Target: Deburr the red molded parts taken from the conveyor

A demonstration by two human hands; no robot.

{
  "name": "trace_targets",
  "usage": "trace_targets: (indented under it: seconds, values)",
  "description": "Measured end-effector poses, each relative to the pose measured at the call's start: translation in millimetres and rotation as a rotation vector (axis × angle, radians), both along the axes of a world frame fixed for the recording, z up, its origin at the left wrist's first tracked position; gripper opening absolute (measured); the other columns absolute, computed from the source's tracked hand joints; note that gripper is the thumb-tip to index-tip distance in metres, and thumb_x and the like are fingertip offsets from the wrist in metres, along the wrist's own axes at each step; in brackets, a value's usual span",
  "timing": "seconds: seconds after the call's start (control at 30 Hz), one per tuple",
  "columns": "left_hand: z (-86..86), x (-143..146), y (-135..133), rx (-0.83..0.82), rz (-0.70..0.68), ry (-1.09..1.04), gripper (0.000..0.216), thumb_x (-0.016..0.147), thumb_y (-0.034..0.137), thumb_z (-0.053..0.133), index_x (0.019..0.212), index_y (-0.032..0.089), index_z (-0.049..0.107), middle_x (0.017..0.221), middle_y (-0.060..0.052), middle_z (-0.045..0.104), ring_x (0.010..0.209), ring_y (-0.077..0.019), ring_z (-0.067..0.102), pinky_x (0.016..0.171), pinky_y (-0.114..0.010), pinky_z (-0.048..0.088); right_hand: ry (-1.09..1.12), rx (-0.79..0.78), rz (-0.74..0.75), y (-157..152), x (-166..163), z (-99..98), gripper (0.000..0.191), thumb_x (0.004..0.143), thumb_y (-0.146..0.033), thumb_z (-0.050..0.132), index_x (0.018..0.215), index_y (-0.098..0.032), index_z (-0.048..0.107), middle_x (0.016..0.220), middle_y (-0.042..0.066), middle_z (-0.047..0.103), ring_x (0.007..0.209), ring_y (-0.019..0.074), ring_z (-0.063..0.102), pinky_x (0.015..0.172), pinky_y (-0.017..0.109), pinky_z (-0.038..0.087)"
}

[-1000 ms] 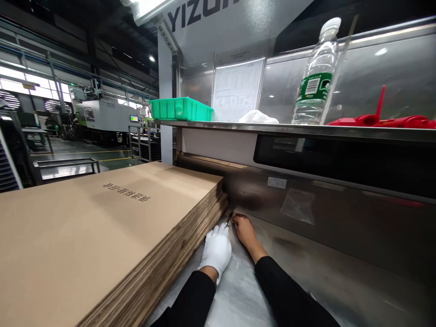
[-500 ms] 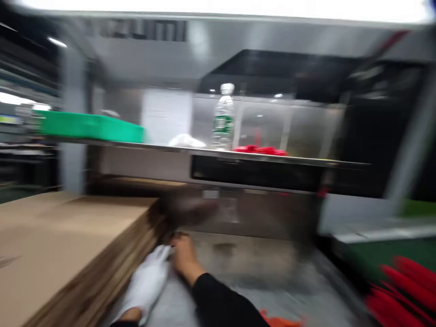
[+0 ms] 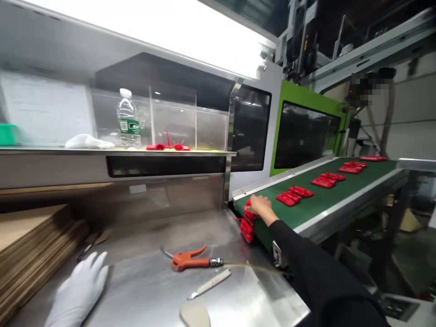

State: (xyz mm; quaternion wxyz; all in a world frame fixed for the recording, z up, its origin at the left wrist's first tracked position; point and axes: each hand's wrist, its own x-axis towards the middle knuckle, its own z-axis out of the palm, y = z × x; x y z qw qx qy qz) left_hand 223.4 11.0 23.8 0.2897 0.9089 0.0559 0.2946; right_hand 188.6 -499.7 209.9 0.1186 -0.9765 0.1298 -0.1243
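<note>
My right grip [image 3: 260, 205], bare, lies on the near end of the green conveyor belt [image 3: 323, 204], fingers curled over a red part [image 3: 250, 213]; whether they clasp it I cannot tell. Other red mouldings [image 3: 294, 195] lie further along the belt, and a red cluster [image 3: 247, 229] hangs just below its end. My left grip [image 3: 80, 290], in a white glove, rests flat and spread on the steel desk [image 3: 146, 295], near the cardboard stack [image 3: 30, 240]. Between my grips lie an orange air gun [image 3: 189, 260] and a slim blade [image 3: 209, 284]. A water bottle [image 3: 128, 119] stands on the shelf [image 3: 204, 153].
</note>
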Motion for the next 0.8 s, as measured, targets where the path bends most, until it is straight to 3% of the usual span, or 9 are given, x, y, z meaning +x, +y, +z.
trace_targets:
  seconds: [0.1, 0.2, 0.3, 0.4, 0.47, 0.57, 0.67, 0.73, 0.8]
  values:
    - [2.8, -45.0, -37.8, -0.238, -0.022, -0.047, 0.041, 0.082, 0.032, 0.047, 0.113, 0.011, 0.063, 0.147, -0.023, 0.047, 0.142, -0.0384, 0.035, 0.117, -0.057, 0.021, 0.025, 0.172, 0.02, -5.1, -14.3, -3.7, 0.03, 0.095, -0.035, 0.065, 0.118, -0.018, 0.06, 0.119, 0.007, 0.062, 0.102, 0.0223, 0.063, 0.086, 0.042, 0.056]
    - [12.8, -103.4, -99.5, -0.546, -0.019, -0.134, 0.048, 0.085, 0.034, 0.049, 0.128, 0.013, 0.055, 0.154, -0.019, 0.038, 0.147, -0.0305, 0.026, 0.122, -0.047, 0.012, -0.053, 0.357, 0.188, 21.6, -31.4, 6.9, 0.03, 0.095, -0.035, 0.064, 0.119, -0.018, 0.06, 0.119, 0.007, 0.062, 0.1, 0.0216, 0.063, 0.085, 0.041, 0.057]
    - [32.7, -159.6, -167.1, -0.896, -0.202, -0.145, 0.056, 0.088, 0.048, 0.054, 0.139, 0.024, 0.047, 0.153, -0.014, 0.042, 0.139, -0.0297, 0.042, 0.116, -0.047, 0.033, -0.128, 0.573, 0.461, 56.2, -58.9, 27.3, 0.028, 0.095, -0.032, 0.064, 0.118, -0.016, 0.059, 0.109, 0.005, 0.064, 0.088, 0.0178, 0.065, 0.074, 0.035, 0.059]
    - [60.7, -210.3, -215.1, -1.196, -0.501, -0.078, 0.068, 0.091, 0.067, 0.037, 0.141, 0.022, 0.047, 0.143, -0.02, 0.053, 0.117, -0.0349, 0.063, 0.093, -0.056, 0.053, -0.12, 0.801, 0.775, 92.6, -103.6, 30.3, 0.029, 0.093, -0.028, 0.067, 0.118, -0.015, 0.059, 0.095, 0.002, 0.066, 0.073, 0.0133, 0.065, 0.06, 0.026, 0.057]
    - [76.0, -245.5, -225.7, -1.33, -0.622, -0.097, 0.072, 0.091, 0.071, 0.03, 0.138, 0.021, 0.052, 0.137, -0.018, 0.059, 0.115, -0.0358, 0.064, 0.087, -0.055, 0.057, -0.081, 0.947, 0.939, 115.1, -137.8, 14.1, 0.032, 0.091, -0.023, 0.071, 0.119, -0.015, 0.058, 0.091, 0.001, 0.067, 0.067, 0.0119, 0.065, 0.055, 0.023, 0.056]
    - [79.2, -297.5, -214.4, -1.469, -0.597, -0.135, 0.041, 0.094, 0.039, 0.053, 0.13, 0.02, 0.056, 0.127, -0.013, 0.067, 0.11, -0.0334, 0.068, 0.079, -0.047, 0.062, -0.021, 1.155, 1.068, 134.7, -179.7, -28.0, 0.041, 0.09, -0.024, 0.072, 0.125, -0.016, 0.053, 0.091, 0.001, 0.068, 0.066, 0.0133, 0.066, 0.052, 0.023, 0.055]
    - [58.4, -334.8, -193.5, -1.497, -0.523, -0.136, 0.029, 0.084, 0.019, 0.067, 0.113, 0.018, 0.062, 0.109, -0.01, 0.074, 0.09, -0.0327, 0.074, 0.07, -0.044, 0.064, 0.07, 1.323, 1.134, 130.0, -201.1, -72.4, 0.046, 0.089, -0.032, 0.073, 0.127, -0.015, 0.054, 0.089, 0.003, 0.07, 0.074, 0.0167, 0.068, 0.056, 0.025, 0.056]
    - [39.3, -345.8, -185.1, -1.482, -0.493, -0.131, 0.025, 0.08, 0.015, 0.071, 0.103, 0.017, 0.064, 0.099, -0.011, 0.076, 0.078, -0.0317, 0.075, 0.064, -0.042, 0.064, 0.158, 1.407, 1.155, 117.9, -206.1, -98.3, 0.047, 0.087, -0.036, 0.074, 0.125, -0.015, 0.057, 0.091, 0.005, 0.071, 0.078, 0.0173, 0.069, 0.063, 0.028, 0.057]
    - [24.0, -345.9, -184.4, -1.519, -0.513, 0.03, 0.019, 0.083, 0.02, 0.068, 0.101, 0.012, 0.065, 0.096, -0.015, 0.076, 0.07, -0.0309, 0.074, 0.055, -0.039, 0.062, 0.268, 1.468, 1.168, 103.8, -207.7, -120.1, 0.047, 0.086, -0.039, 0.075, 0.123, -0.014, 0.06, 0.098, 0.008, 0.071, 0.083, 0.018, 0.069, 0.071, 0.031, 0.058]
